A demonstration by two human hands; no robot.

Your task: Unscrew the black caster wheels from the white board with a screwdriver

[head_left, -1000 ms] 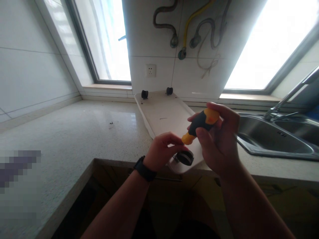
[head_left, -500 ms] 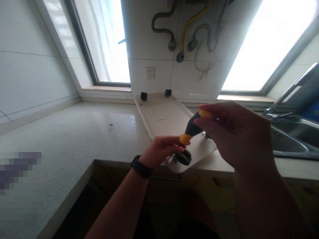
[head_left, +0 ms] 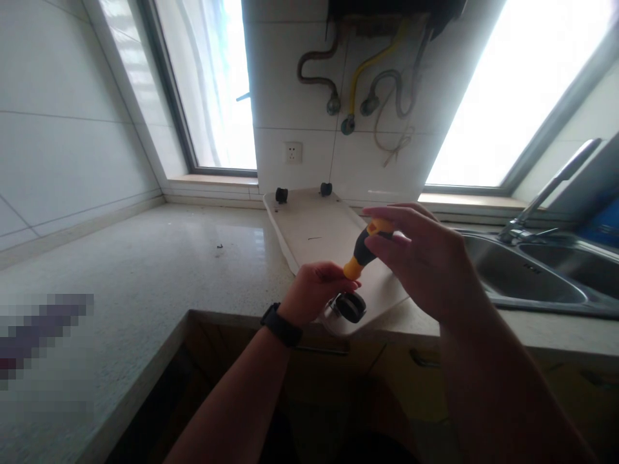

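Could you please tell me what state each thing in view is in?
Screwdriver: tilted, held at the top by the right hand, lower end at the fingers of the left hand; tip hidden.
White board: lying flat, wheeled side up.
Near caster: on the board, beside the left hand.
Two far casters: standing up from the board.
Wall socket: nothing plugged in.
Faucet: no running water visible.

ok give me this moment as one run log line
right hand: holds yellow-and-black tool handle | left hand: fingers at its lower end, by black wheel | white board: on counter, two more wheels at far end
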